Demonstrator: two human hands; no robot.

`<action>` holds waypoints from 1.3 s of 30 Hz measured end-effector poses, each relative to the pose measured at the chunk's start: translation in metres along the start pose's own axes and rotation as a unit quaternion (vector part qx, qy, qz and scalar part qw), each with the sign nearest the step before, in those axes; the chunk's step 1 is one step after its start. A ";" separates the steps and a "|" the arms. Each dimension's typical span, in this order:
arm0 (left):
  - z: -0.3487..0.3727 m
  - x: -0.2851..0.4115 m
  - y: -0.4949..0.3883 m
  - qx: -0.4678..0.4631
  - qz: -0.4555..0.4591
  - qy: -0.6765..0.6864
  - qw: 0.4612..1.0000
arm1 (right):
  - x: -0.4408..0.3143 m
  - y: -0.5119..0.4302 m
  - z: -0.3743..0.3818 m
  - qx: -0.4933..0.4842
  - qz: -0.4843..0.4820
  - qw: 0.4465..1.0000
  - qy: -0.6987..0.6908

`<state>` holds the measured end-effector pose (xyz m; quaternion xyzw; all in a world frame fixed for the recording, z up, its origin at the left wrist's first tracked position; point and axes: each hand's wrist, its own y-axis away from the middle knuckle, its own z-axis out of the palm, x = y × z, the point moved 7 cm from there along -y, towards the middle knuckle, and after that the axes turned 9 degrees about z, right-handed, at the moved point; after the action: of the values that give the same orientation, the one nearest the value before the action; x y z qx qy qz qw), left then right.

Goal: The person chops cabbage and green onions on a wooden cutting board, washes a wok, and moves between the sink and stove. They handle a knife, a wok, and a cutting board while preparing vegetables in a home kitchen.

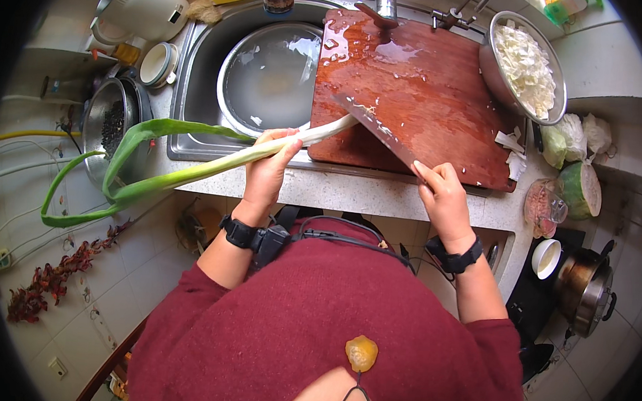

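Note:
My left hand (271,164) is closed around the pale shaft of a long leek or large green onion (213,163). Its green leaves bend down to the left past the counter's edge, and its white root end lies over the cutting board. My right hand (443,200) grips a cleaver-like kitchen knife (383,131) near its handle, which the fingers hide. The blade slants up and left, its tip end beside the white root end; whether it touches cannot be made out. Small pale scraps cling to the blade. Below both lies the wet reddish wooden cutting board (427,91).
Left of the board, a basin of cloudy water (267,87) stands in the steel sink (196,82). A steel bowl of chopped pale cabbage (522,69) rests at the board's far right corner. White scraps (514,151), a cut winter melon (581,189) and a pot (583,288) are at right.

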<state>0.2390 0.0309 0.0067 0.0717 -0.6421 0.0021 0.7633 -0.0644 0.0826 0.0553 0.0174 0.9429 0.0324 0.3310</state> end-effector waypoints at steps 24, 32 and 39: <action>-0.022 0.028 0.014 -0.009 0.041 -0.039 0.998 | -0.011 -0.044 0.028 -0.028 -0.013 0.999 -0.027; -0.095 0.079 0.035 0.101 0.059 0.015 0.993 | 0.031 -0.016 0.008 -0.049 0.235 0.958 -0.156; -0.136 0.094 0.050 0.123 0.094 0.020 0.988 | -0.046 -0.045 0.093 -0.143 0.176 0.952 -0.204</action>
<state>0.3835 0.0875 0.0814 0.1042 -0.6255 0.1547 0.7576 0.0288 0.0397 0.0084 0.1413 0.8230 0.2203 0.5042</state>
